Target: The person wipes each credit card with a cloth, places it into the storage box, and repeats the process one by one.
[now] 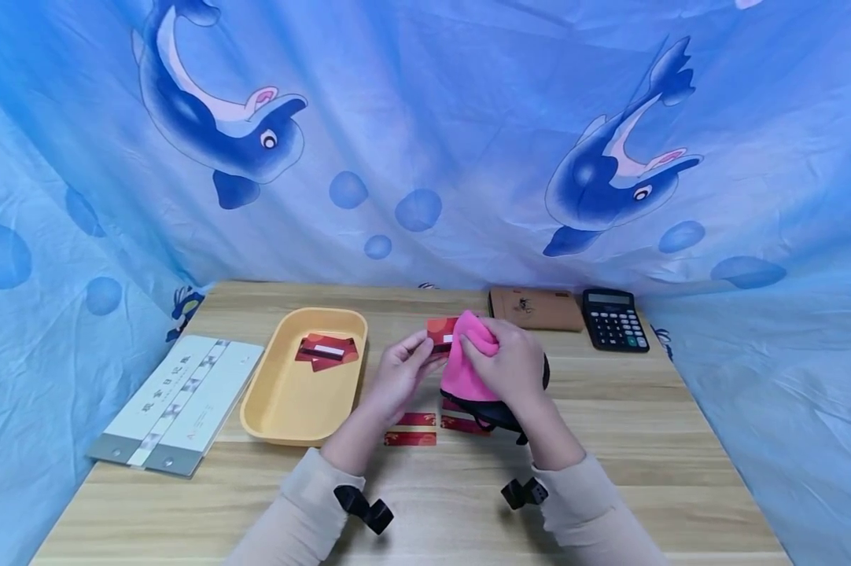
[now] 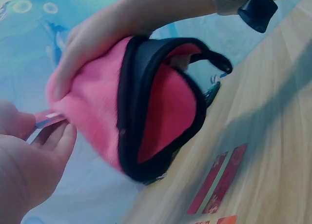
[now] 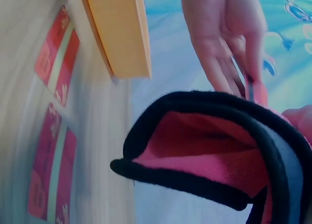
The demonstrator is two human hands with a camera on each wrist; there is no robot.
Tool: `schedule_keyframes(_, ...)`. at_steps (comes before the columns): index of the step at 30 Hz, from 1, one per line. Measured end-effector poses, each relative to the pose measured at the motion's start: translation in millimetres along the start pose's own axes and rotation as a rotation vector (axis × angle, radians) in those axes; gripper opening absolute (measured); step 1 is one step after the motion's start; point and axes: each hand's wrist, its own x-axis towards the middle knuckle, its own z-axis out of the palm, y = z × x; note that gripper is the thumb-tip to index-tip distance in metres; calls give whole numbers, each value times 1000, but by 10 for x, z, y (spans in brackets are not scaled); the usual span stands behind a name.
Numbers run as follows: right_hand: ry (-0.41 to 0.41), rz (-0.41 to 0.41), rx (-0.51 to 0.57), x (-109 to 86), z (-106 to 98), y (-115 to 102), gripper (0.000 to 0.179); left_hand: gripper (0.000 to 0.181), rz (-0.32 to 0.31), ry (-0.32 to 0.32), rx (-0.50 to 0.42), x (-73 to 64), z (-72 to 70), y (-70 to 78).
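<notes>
My left hand point(image 1: 397, 376) pinches a red card point(image 1: 440, 326) by its edge, above the middle of the table. Bunched in my right hand point(image 1: 513, 365) is a pink fleece pouch-like piece point(image 1: 462, 379) with black edging and a loop, pressed against the card's right side. Its wide mouth point(image 2: 170, 109) gapes toward the table in the left wrist view. The pink fabric covers part of the card. Below the hands, several red cards point(image 1: 410, 439) with a pale stripe lie on the table, some partly hidden by the black edging.
Left of the hands stands a yellow tray point(image 1: 298, 409) with red cards point(image 1: 326, 350) overlapping inside. A white-and-grey booklet point(image 1: 178, 397) lies further left. At the back right are a brown wallet-like case point(image 1: 546, 309) and a black calculator point(image 1: 615, 321). A dolphin-print curtain point(image 1: 425, 141) surrounds the table.
</notes>
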Motion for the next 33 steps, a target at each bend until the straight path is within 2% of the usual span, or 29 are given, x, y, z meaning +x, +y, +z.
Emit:
schedule_keyframes(4, 3, -48, -37, -23, 99, -152, 31, 41, 26, -2, 95, 27, 67, -53)
schedule_keyframes(9, 27, -91, -36, -38, 164, -291, 35, 42, 56, -27, 154, 22, 64, -33)
schedule_keyframes(13, 56, -83, -50, 6, 122, -223, 30, 41, 53, 0, 163, -5, 22, 32)
schedule_keyframes(18, 104, 6, -79, 86, 9, -21, 22, 37, 68, 35, 98, -23, -48, 114)
schedule_keyframes(20, 109, 13, -82, 98, -13, 23, 20, 37, 80, 43, 79, -24, -56, 126)
schedule_keyframes(23, 97, -47, -73, 97, 3, 0, 21, 37, 97, 25, 95, -20, -41, 115)
schedule_keyframes(28, 73, -173, -31, 57, 100, -178, 24, 38, 125, -30, 138, 10, 23, 54)
schedule_keyframes(33, 59, -210, 30, 35, 126, -313, 28, 40, 125, -17, 190, 15, 50, 45)
